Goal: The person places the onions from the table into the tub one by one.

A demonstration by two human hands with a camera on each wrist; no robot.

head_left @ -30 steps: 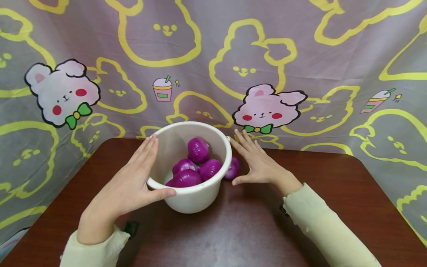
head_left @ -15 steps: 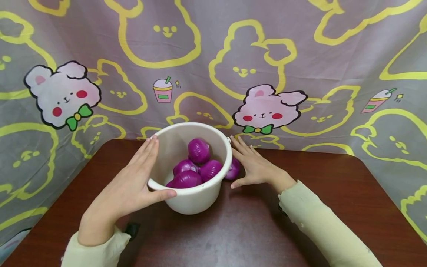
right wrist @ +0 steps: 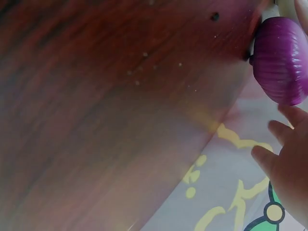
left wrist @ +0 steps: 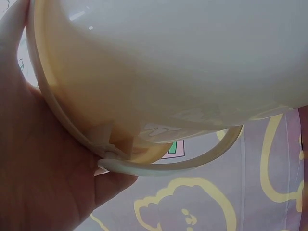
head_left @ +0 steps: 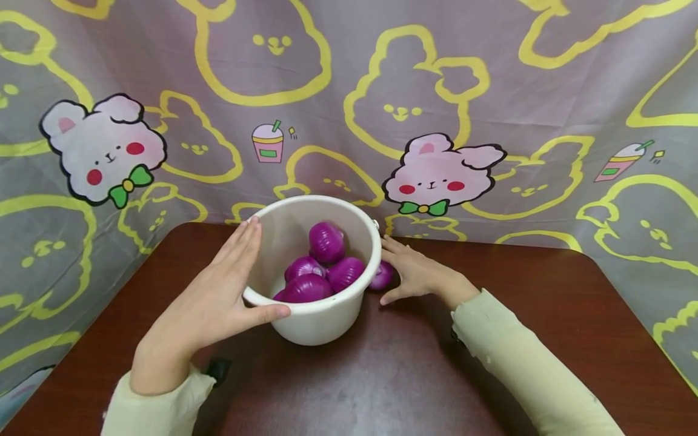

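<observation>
A cream bucket (head_left: pixel 322 324) stands on the table with several red onions (head_left: pixel 309 289) inside. My left hand (head_left: pixel 209 303) rests against the bucket's left side with straight fingers, its thumb along the near rim. In the left wrist view, the bucket's handle (left wrist: pixel 192 161) hangs beside that hand (left wrist: pixel 43 159). Another red onion (head_left: pixel 383 275) lies outside, by the bucket's right wall and partly hidden by it. My right hand (head_left: pixel 417 272) is spread around this onion, thumb apart from the fingers. In the right wrist view, the fingertips are close to the loose onion (right wrist: pixel 281 62); contact is unclear.
The dark brown wooden table (head_left: pixel 545 303) reaches back to a patterned cloth (head_left: pixel 338 109) with yellow outlines and cartoon rabbits, hanging behind and at both sides. The bucket stands near the table's back edge.
My right hand has moved down and slightly left, from beside the bucket's rim to the loose onion. The left hand and the bucket stay in place.
</observation>
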